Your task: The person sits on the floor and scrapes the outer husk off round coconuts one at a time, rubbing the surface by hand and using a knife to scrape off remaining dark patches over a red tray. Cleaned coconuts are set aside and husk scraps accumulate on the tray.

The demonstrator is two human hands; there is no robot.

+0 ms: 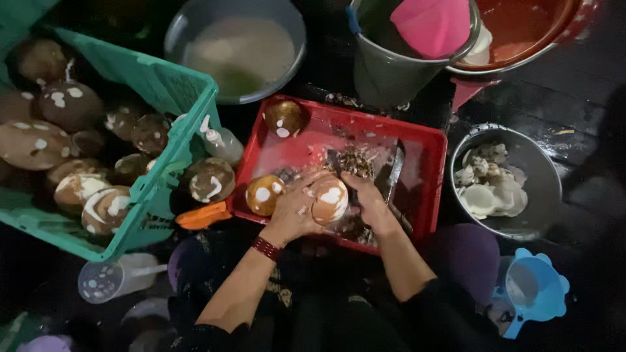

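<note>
My left hand [295, 210] grips a round brown fruit with pale scraped patches [330, 199] over a red plastic tray [427, 146]. My right hand [366, 201] presses against the same fruit and holds a dark-bladed knife [394, 175] that points away across the tray. Dark peelings [355, 160] lie on the tray behind my hands. A second brown fruit [263, 194] rests at the tray's left edge beside my left hand, and a third [284, 117] sits in its far left corner.
A green crate [171, 85] at left holds several brown fruits. A metal bowl [546, 171] at right holds pale peeled pieces. Behind are a bowl of cloudy liquid [238, 49], a grey bucket [391, 68] and a red basin [528, 32]. A blue scoop [535, 290] lies at right.
</note>
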